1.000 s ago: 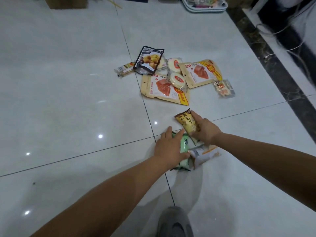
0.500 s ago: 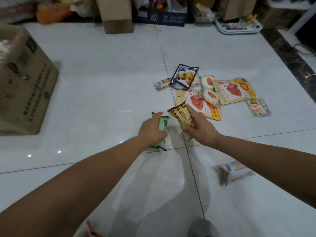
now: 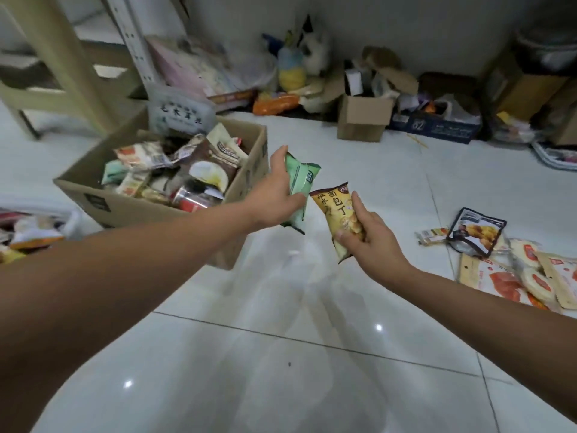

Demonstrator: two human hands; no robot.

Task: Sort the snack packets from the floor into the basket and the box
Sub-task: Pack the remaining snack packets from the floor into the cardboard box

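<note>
The left hand (image 3: 274, 195) grips a green packet (image 3: 300, 185) beside the full box (image 3: 243, 182); the right hand (image 3: 370, 239) grips a yellow packet (image 3: 335, 210).

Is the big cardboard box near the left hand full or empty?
Nearly full: the cardboard box holds snack packets piled about up to its rim.

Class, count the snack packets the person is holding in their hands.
2: a green packet in the left hand, by the cardboard box; a yellow packet in the right hand. None seems hidden.
</note>
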